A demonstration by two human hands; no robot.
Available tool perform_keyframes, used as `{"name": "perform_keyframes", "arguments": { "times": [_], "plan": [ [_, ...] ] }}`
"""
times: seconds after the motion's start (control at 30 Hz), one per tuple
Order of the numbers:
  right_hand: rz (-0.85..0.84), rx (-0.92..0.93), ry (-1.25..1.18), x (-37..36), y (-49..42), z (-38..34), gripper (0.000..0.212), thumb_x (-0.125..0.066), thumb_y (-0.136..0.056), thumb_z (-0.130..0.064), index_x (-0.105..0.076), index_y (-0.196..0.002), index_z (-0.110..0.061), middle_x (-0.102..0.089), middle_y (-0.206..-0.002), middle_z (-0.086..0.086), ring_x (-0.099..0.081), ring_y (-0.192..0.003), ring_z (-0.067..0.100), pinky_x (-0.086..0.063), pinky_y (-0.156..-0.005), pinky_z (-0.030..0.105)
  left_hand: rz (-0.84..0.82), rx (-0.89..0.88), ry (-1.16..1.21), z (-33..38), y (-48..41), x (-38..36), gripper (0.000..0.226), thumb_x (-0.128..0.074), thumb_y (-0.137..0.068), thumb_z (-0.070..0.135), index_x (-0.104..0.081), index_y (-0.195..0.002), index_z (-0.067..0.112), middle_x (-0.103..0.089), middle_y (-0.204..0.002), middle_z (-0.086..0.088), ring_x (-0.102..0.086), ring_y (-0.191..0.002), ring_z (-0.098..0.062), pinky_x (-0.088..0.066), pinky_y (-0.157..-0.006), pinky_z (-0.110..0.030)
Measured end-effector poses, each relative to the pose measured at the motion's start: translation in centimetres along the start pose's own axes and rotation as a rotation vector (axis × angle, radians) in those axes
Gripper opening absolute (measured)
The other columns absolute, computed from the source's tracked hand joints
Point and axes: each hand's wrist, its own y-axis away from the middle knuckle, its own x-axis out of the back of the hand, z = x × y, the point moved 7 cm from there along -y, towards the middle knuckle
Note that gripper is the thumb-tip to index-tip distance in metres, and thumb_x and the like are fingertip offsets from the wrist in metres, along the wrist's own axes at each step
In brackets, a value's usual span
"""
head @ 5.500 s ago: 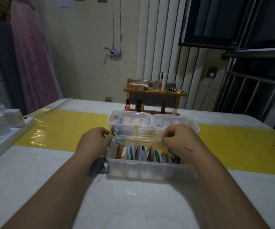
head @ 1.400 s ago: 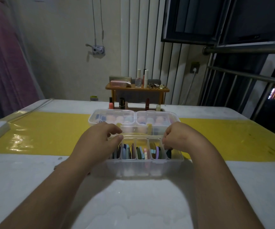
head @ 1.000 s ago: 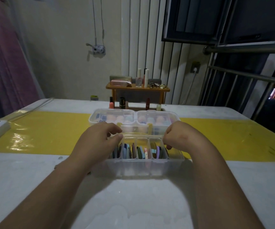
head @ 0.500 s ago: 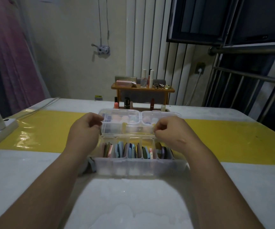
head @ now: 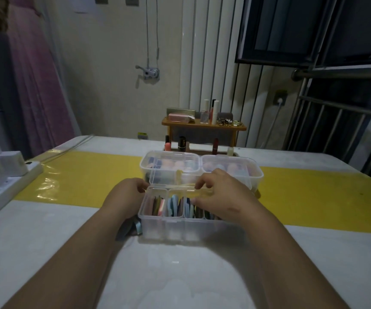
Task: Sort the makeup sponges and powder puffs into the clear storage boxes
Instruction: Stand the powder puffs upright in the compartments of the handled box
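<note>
Lowered since before, the right hand (head: pixel 222 197) covers the clear box's (head: pixel 180 228) right end, it and the left hand (head: pixel 126 197) pinching the raised lid (head: pixel 164 178) behind upright pastel puffs (head: pixel 173 205).

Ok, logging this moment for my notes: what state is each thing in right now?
Near box, open, puffs on edge inside.
Lid, half raised.
Far box, closed, sponges inside.
Left hand, grips lid corner.
Right hand, pinches lid edge.
Power strip, chargers plugged in.
</note>
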Motion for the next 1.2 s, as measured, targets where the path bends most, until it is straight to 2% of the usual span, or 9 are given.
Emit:
{"name": "perform_keyframes", "arguments": {
  "times": [0.13,0.27,0.33,0.47,0.53,0.7,0.9,1.0,1.2],
  "plan": [
    [0.015,-0.043,0.051,0.0,-0.2,0.3,0.034,-0.068,-0.078,-0.044,-0.057,-0.109,-0.038,-0.047,-0.114,-0.010,-0.055,-0.094,0.015,-0.055,-0.084,0.041,-0.037,0.012,-0.029,-0.3,-0.2,-0.3,0.013,-0.069,-0.086,0.029,-0.074,-0.096,0.022,-0.071,-0.085,0.004,-0.065,-0.074,-0.014,-0.050,-0.063,-0.028],
    [0.016,-0.128,0.050,0.6,-0.2,1.6,0.028,-0.071,-0.075,-0.041,-0.059,-0.100,-0.034,-0.047,-0.105,-0.009,-0.058,-0.085,0.016,-0.057,-0.079,0.041,-0.013,0.027,-0.031,-1.4,-1.1,-0.8,0.025,-0.064,-0.092,0.018,-0.072,-0.115,0.018,-0.071,-0.105,-0.002,-0.066,-0.090,-0.019,-0.055,-0.083,-0.035],
    [0.013,-0.167,0.051,1.1,-0.1,2.5,0.022,-0.070,-0.074,-0.040,-0.059,-0.091,-0.033,-0.050,-0.102,-0.008,-0.060,-0.082,0.017,-0.057,-0.077,0.040,-0.017,0.033,-0.033,-1.8,-1.4,-1.0,0.026,-0.062,-0.093,0.019,-0.070,-0.118,0.018,-0.071,-0.109,-0.002,-0.065,-0.093,-0.021,-0.055,-0.086,-0.037],
    [0.022,-0.224,0.071,1.9,-0.1,3.9,0.017,-0.069,-0.073,-0.035,-0.058,-0.085,-0.029,-0.056,-0.097,-0.002,-0.060,-0.080,0.019,-0.055,-0.075,0.036,-0.023,0.035,-0.113,-1.6,-1.6,-1.4,0.022,-0.060,-0.092,0.040,-0.072,-0.107,0.028,-0.071,-0.107,0.002,-0.063,-0.096,-0.022,-0.053,-0.088,-0.039],
    [0.023,-0.232,0.071,2.0,-0.1,3.9,0.015,-0.068,-0.074,-0.033,-0.058,-0.084,-0.029,-0.055,-0.097,-0.002,-0.059,-0.081,0.019,-0.055,-0.075,0.036,-0.032,0.040,-0.186,-1.3,-1.5,-1.6,0.033,-0.055,-0.090,0.057,-0.071,-0.103,0.032,-0.070,-0.101,0.002,-0.062,-0.092,-0.021,-0.054,-0.085,-0.040],
    [0.023,-0.230,0.073,1.9,-0.3,3.7,0.016,-0.068,-0.073,-0.033,-0.057,-0.084,-0.030,-0.054,-0.097,-0.003,-0.059,-0.081,0.019,-0.056,-0.076,0.039,-0.030,0.001,-0.406,-0.2,-1.2,-2.0,0.049,-0.053,-0.086,0.067,-0.066,-0.121,0.034,-0.063,-0.115,0.000,-0.058,-0.103,-0.023,-0.050,-0.085,-0.037],
    [0.031,-0.222,0.064,2.1,-0.2,3.7,0.013,-0.069,-0.074,-0.031,-0.059,-0.083,-0.029,-0.058,-0.095,-0.003,-0.060,-0.080,0.018,-0.057,-0.077,0.039,-0.004,-0.003,-0.195,-0.2,-0.6,-1.5,0.020,-0.065,-0.085,0.049,-0.064,-0.094,0.031,-0.067,-0.092,0.004,-0.061,-0.084,-0.016,-0.053,-0.074,-0.035],
    [0.070,-0.185,0.041,2.2,-0.3,3.5,0.007,-0.069,-0.080,-0.027,-0.063,-0.081,-0.030,-0.062,-0.089,-0.007,-0.060,-0.078,0.013,-0.056,-0.073,0.033,0.085,-0.021,-0.061,0.5,-0.3,-0.4,0.012,-0.066,-0.087,0.033,-0.059,-0.081,0.026,-0.063,-0.081,0.003,-0.057,-0.074,-0.015,-0.041,-0.057,-0.030],
    [0.138,-0.147,0.068,2.2,-0.3,3.1,0.009,-0.072,-0.087,-0.030,-0.067,-0.080,-0.030,-0.065,-0.081,-0.010,-0.060,-0.077,0.010,-0.057,-0.077,0.035,0.285,-0.032,0.255,1.2,0.7,2.3,0.009,-0.065,-0.085,0.021,-0.058,-0.079,0.019,-0.062,-0.080,-0.001,-0.056,-0.074,-0.021,-0.036,-0.055,-0.031]
  ]
}}
